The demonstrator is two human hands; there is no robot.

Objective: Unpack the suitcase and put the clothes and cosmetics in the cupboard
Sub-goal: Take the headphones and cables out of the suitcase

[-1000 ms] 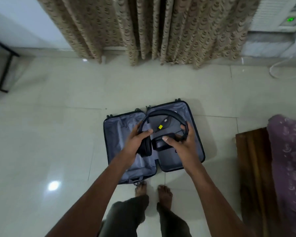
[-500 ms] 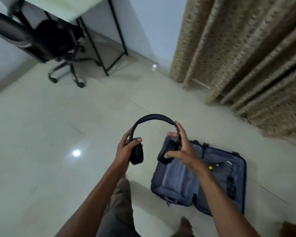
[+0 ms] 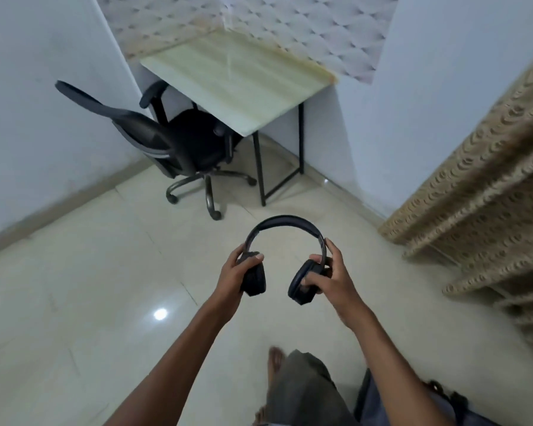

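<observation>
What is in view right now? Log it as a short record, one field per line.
held item: headphones, black, band arching away from the person
left hand: grips the left ear cup
right hand: grips the right ear cup
desk: pale top, black legs, in the corner of the room
chair: black office chair on wheels, beside the desk
curtain: patterned, tan, at the right
suitcase: only an edge shows, bottom right
floor: glossy pale tiles
</observation>
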